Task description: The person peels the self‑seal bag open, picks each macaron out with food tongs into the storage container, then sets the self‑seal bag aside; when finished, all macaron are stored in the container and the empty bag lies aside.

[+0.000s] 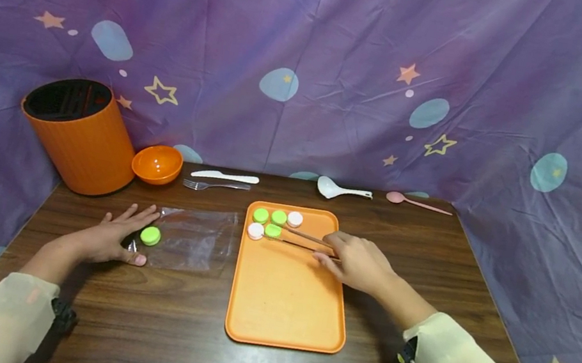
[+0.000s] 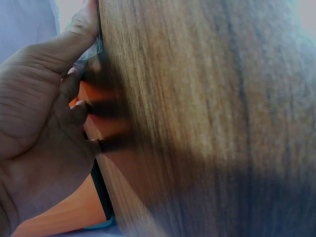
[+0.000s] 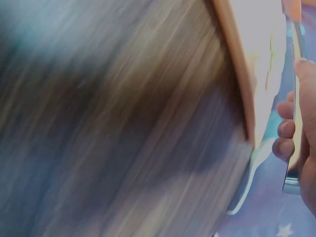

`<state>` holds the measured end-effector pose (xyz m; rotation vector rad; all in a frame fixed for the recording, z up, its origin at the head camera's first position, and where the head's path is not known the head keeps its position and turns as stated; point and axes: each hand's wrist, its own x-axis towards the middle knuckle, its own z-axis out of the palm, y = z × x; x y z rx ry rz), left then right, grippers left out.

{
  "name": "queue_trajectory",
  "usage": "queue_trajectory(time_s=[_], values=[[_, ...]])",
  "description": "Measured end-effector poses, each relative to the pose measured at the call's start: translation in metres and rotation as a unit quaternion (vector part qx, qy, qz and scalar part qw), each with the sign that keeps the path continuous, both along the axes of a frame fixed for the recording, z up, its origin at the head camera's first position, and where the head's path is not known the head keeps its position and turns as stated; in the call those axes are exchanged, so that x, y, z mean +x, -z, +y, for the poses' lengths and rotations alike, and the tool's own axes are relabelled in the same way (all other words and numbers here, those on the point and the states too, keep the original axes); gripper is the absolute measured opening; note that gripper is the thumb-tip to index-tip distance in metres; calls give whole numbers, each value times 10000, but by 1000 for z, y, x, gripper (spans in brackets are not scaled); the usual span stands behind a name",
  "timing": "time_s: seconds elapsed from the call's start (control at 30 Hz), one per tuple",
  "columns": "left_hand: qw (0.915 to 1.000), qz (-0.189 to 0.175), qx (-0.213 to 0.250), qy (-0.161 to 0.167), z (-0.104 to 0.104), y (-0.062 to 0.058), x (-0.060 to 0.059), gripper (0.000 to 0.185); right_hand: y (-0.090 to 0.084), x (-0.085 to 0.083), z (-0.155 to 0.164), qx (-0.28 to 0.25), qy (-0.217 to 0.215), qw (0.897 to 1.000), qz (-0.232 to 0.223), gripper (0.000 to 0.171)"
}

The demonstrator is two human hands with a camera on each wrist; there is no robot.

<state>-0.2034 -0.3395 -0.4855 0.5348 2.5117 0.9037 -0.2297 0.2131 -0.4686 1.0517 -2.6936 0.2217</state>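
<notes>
In the head view, my right hand [image 1: 361, 264] holds metal tongs [image 1: 310, 237] over an orange tray [image 1: 286, 310]. The tongs' tips lie around a green macaron-like disc [image 1: 273, 231]; whether they squeeze it I cannot tell. Beside it are two more green discs [image 1: 260, 216] and two whitish ones [image 1: 255, 230]. On the left, my left hand [image 1: 111, 239] spreads its fingers at the edge of a clear plastic bag [image 1: 192, 242], thumb and fingertips touching it. Another green disc [image 1: 150, 236] lies on or in the bag, between thumb and fingers.
An orange knife block [image 1: 84, 145] and an orange bowl [image 1: 157, 165] stand at the back left. Along the back lie a white knife [image 1: 224, 175], a clear fork [image 1: 216, 186], a white ladle [image 1: 342, 190] and a pink spoon [image 1: 418, 203]. A patterned purple cloth [image 1: 235, 35] hangs behind the table.
</notes>
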Motion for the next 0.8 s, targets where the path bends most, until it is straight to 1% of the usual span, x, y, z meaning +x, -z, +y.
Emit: queue_trajectory(time_s=[0.1, 0.2, 0.3, 0.33, 0.43, 0.53, 0.57, 0.67, 0.77, 0.8], values=[[9999, 86, 56, 22, -1, 2, 1, 112, -2, 1, -13, 54, -129, 9999, 25, 40], [9998, 188, 26, 17, -5, 9, -1, 111, -3, 2, -27, 65, -309, 9995, 75, 38], [9998, 209, -7, 78, -10, 19, -6, 111, -3, 3, -39, 100, -464, 9987, 158, 37], [9998, 207, -10, 53, -12, 23, -8, 111, -3, 3, -43, 120, -512, 9984, 188, 37], [9998, 150, -2, 89, -17, 31, -14, 114, -4, 3, -53, 194, -619, 9978, 168, 37], [9999, 84, -51, -31, -21, 38, -20, 115, -3, 1, -64, 293, -686, 9972, 63, 36], [9999, 85, -71, -3, -21, 39, -21, 115, -3, 1, -67, 333, -697, 9970, 16, 35], [9999, 91, -121, -57, -23, 43, -23, 117, -2, -1, -80, 446, -741, 9962, -81, 35], [9998, 112, -154, -33, -24, 43, -23, 120, 0, -2, -94, 587, -808, 9949, -111, 34], [9998, 99, -146, -69, -24, 43, -23, 120, 0, -2, -99, 626, -834, 9945, -123, 34]])
